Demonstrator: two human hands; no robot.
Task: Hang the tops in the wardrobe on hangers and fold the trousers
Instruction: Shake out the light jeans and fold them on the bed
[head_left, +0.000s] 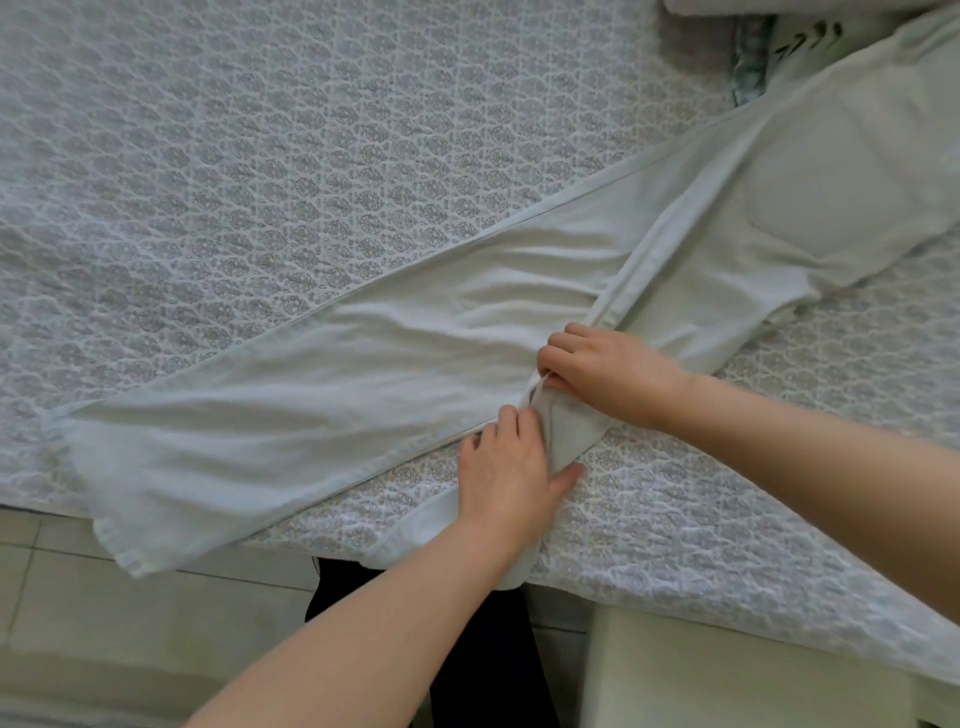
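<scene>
1. Left forearm (363, 623), bare, comes up from the bottom of the view; right forearm (805, 457), bare, comes in from the right.
2. Trousers (389, 374): pale mint-white cloth, softly creased, with stitched side seams. The long axis runs diagonally across the bed, waist toward the far right corner, hems toward the near edge.
   - One leg lies flat, its hem hanging over the near edge at the left.
   - The other leg is bunched and runs under the left hand to the near edge.
3. Left hand (511, 467): on the bunched leg near the near edge, fingers curled into the cloth, thumb spread out beside it.
4. Right hand (602, 364): just beyond the left hand, fingers curled, pinching a fold of seam where the bunched leg meets the flat one.
5. Quilt (260, 156): grey-white leaf pattern, covers the bed beneath the trousers.
6. Floor (104, 597): pale tiles below the near edge.
</scene>
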